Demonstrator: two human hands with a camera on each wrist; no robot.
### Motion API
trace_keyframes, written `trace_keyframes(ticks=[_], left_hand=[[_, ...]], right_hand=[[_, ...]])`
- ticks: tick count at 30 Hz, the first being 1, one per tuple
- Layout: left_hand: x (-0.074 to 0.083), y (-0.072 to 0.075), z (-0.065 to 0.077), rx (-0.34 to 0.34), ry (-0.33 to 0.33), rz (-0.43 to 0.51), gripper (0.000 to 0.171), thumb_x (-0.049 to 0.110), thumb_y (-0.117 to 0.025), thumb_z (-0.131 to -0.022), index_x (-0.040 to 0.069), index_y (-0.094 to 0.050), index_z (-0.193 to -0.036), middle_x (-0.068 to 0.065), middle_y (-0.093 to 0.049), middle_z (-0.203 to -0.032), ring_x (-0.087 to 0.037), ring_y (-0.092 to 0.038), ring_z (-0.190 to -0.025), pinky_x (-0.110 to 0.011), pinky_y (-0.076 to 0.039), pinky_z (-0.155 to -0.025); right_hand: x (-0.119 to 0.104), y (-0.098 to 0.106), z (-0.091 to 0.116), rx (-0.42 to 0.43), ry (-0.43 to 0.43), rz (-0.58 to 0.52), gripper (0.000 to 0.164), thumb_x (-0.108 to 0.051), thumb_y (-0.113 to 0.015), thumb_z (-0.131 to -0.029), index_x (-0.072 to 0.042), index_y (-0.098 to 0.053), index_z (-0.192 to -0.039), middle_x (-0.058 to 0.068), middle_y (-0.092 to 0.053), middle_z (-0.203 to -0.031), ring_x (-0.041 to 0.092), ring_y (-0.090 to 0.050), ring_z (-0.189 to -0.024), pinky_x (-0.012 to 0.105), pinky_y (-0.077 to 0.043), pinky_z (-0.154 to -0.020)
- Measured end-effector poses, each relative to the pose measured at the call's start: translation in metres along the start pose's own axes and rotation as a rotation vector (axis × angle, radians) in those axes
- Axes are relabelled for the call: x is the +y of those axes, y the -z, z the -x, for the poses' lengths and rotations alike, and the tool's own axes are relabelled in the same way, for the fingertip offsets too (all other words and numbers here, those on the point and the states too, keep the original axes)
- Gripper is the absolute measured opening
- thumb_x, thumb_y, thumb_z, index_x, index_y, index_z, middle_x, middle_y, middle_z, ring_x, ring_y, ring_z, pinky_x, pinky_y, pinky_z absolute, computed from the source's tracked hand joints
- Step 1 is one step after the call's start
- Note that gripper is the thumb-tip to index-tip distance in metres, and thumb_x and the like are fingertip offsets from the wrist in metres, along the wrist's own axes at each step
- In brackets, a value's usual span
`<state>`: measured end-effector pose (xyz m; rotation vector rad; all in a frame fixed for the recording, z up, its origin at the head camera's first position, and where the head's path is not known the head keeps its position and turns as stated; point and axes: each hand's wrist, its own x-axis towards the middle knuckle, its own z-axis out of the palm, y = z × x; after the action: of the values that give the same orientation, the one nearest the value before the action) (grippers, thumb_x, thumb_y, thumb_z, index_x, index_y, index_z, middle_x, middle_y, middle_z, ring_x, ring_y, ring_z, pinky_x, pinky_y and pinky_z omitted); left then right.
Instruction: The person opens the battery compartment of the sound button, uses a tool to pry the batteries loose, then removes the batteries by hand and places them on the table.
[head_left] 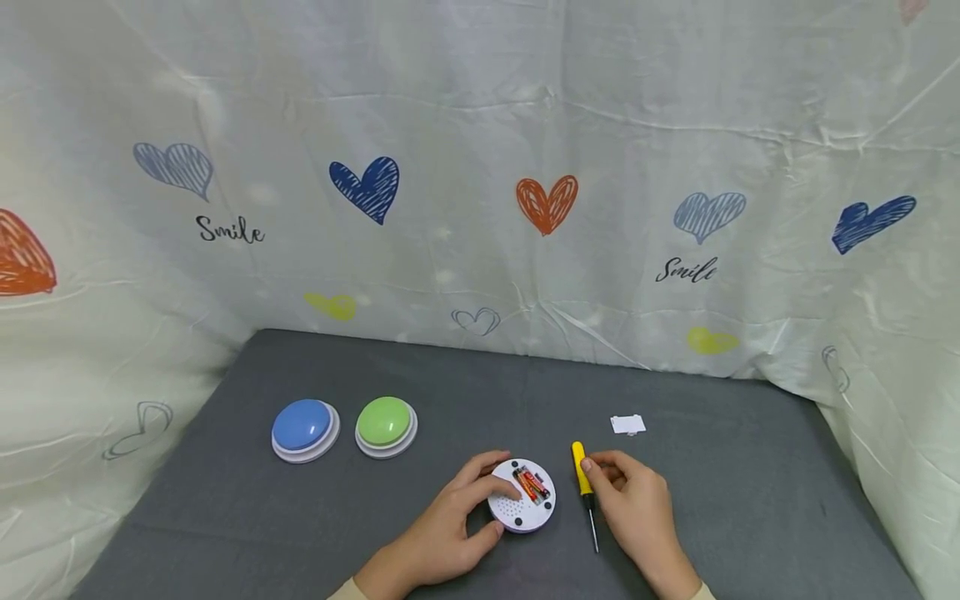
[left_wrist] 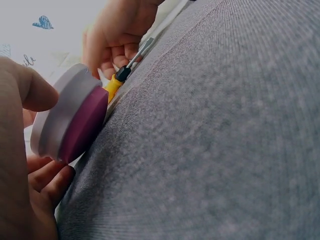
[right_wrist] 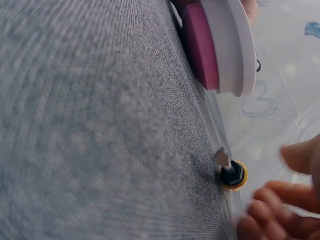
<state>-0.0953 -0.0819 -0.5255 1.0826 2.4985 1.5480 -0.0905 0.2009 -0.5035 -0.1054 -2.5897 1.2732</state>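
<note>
My left hand (head_left: 456,525) grips a round push button (head_left: 508,521) turned upside down, its white base up and its pink-purple dome (left_wrist: 85,125) against the table. The thumb is at the near edge, and the index finger lies across the base beside the open battery compartment. Red-and-black batteries (head_left: 532,484) sit in that compartment. A screwdriver (head_left: 582,468) with a yellow handle lies on the table, its metal tip towards me. My right hand (head_left: 637,504) is right beside the handle, thumb and fingers apart with nothing between them in the right wrist view.
Blue (head_left: 302,426) and green push buttons (head_left: 384,422) stand dome up on the left, both on white bases. A small white battery cover (head_left: 627,424) lies behind the right hand. The grey cloth-covered table (head_left: 225,508) ends at a white curtain (head_left: 450,250) printed with hearts.
</note>
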Motion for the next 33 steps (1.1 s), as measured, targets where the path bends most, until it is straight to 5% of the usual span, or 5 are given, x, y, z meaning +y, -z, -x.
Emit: trace_keyframes(ticks=[5,10,14,25,33], left_hand=[[-0.002,-0.001,-0.001,0.035,-0.079,0.003,0.053,-0.008,-0.068,-0.084,0.025,-0.071,-0.126,-0.008,-0.052,-0.157,-0.025,-0.056,-0.141,-0.038,-0.045,-0.116],[-0.002,0.000,-0.001,0.019,-0.064,0.031,0.056,-0.011,-0.066,-0.083,0.024,-0.070,-0.127,-0.008,-0.053,-0.160,-0.027,-0.055,-0.144,-0.038,-0.044,-0.118],[-0.001,0.001,0.000,-0.015,-0.014,0.053,0.056,-0.008,-0.068,-0.083,0.025,-0.069,-0.128,-0.009,-0.050,-0.165,-0.029,-0.052,-0.149,-0.042,-0.043,-0.120],[-0.002,-0.001,0.000,-0.040,0.003,-0.023,0.032,0.036,-0.080,-0.100,0.031,-0.065,-0.128,-0.008,-0.048,-0.168,-0.026,-0.052,-0.149,-0.051,-0.048,-0.116],[-0.001,0.000,0.000,-0.054,0.020,-0.007,0.032,0.035,-0.081,-0.099,0.028,-0.066,-0.126,-0.007,-0.047,-0.169,-0.025,-0.049,-0.152,-0.050,-0.045,-0.119]], right_hand=[[0.000,-0.002,0.002,0.101,0.295,-0.120,0.016,-0.010,-0.089,-0.093,-0.011,-0.083,-0.107,-0.006,-0.071,-0.090,0.012,-0.062,-0.072,0.023,-0.050,-0.064],[0.000,-0.006,0.006,-0.070,0.514,-0.134,0.040,-0.012,-0.090,-0.090,-0.016,-0.079,-0.128,0.000,-0.075,-0.123,0.019,-0.066,-0.109,0.026,-0.042,-0.096],[0.002,-0.009,0.007,-0.215,0.613,-0.076,0.050,-0.020,-0.088,-0.092,-0.015,-0.074,-0.139,0.002,-0.070,-0.139,0.019,-0.060,-0.127,0.033,-0.031,-0.104],[0.005,-0.014,0.008,-0.304,0.677,0.013,0.051,-0.029,-0.085,-0.096,-0.017,-0.072,-0.144,-0.005,-0.066,-0.140,0.016,-0.059,-0.127,0.039,-0.026,-0.103],[0.006,-0.016,0.007,-0.320,0.664,-0.013,0.040,-0.027,-0.085,-0.097,-0.022,-0.078,-0.136,-0.005,-0.066,-0.137,0.017,-0.058,-0.124,0.039,-0.025,-0.100]])
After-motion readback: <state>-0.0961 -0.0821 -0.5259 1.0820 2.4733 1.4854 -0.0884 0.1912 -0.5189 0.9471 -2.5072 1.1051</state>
